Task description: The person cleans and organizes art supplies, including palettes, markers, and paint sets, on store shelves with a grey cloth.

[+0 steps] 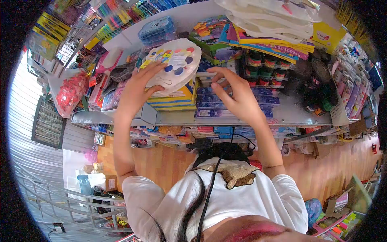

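Note:
My left hand (142,88) lies against the left side of a white scalloped paint palette (189,54) with round colour wells and a printed label. Its fingers and thumb are apart over the palette's edge; no grip shows. Beneath the palette is a stack of yellow and blue boxes (175,104). To the right, my right hand (236,94) hovers with fingers curved and thumb apart, with nothing visible between them. It is in front of stacked purple-blue boxes (260,99) and partly covers them.
Paint jars (268,66) and oil pastel packs (278,48) crowd the shelf (173,117), under stacked white trays (274,20). A blue case (157,29) sits behind the palette. A bag of red items (70,92) hangs left; a white basket (342,105) stands right.

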`<state>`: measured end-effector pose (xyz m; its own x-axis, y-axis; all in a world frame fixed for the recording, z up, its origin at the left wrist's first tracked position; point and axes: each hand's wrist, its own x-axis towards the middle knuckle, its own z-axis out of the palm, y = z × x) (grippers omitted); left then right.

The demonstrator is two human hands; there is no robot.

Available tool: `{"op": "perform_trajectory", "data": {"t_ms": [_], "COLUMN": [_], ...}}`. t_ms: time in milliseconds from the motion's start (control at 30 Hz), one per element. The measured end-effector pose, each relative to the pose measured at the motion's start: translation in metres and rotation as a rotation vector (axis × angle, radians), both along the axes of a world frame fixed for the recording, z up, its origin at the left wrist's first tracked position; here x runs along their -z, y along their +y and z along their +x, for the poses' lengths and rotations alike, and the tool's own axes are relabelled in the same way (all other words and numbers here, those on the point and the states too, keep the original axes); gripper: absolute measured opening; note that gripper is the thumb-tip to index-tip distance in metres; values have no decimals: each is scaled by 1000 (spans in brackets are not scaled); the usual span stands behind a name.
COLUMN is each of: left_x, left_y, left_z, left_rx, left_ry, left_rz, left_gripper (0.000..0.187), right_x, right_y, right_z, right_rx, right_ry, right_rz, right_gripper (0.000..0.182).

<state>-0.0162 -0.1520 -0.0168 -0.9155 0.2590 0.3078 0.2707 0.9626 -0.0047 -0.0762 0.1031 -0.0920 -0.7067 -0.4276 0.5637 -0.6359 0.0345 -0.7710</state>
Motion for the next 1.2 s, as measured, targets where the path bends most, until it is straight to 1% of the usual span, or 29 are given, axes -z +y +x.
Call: {"op": "perform_trajectory", "data": {"t_ms": [100,200,300,400,500,600,700,733,833,867,967,1033,1133,1200], "left_x": [11,17,21,23,21,19,15,17,10,10,12,15,7,-13], "left_y": [-10,-11,-10,-24,-24,-19,-12,-10,6,8,9,5,-1,-4], "left_z": [-3,-1,3,-1,-2,-5,-4,-6,3,2,-1,-2,1,7], "left_rx": [23,53,5,116,132,182,226,267,291,313,365,379,402,420], "left_ry": [58,223,287,458,517,585,590,649,539,561,609,634,652,469], "left_rz": [-28,-284,-378,-326,-313,-356,-361,-392,-523,-536,-572,-589,-434,-198], "left_gripper": [56,54,46,36,30,29,26,22,20,22,24,22,22,27], "right_x": [1,-1,-4,-5,-3,-7,-13,-12,-17,-17,-20,-23,-30,-43], "right_y": [-1,-6,-13,-21,-29,-36,-43,-48,-56,-59,-67,-69,-71,-77], "right_z": [-3,-5,-6,-7,-13,-20,-25,-27,-25,-25,-22,-23,-20,-12], "right_rx": [-8,-10,-14,18,-9,21,-67,-85,26,23,-38,-48,-29,-3], "right_ry": [18,24,64,45,-23,-284,-500,-533,-469,-544,-610,-521,-382,-270], "right_rz": [37,20,-1,16,-20,-74,-182,-240,-225,-292,-479,-475,-494,-529], "right_gripper": [31,31,30,29,26,28,41,43,41,37,34,34,33,32]}}
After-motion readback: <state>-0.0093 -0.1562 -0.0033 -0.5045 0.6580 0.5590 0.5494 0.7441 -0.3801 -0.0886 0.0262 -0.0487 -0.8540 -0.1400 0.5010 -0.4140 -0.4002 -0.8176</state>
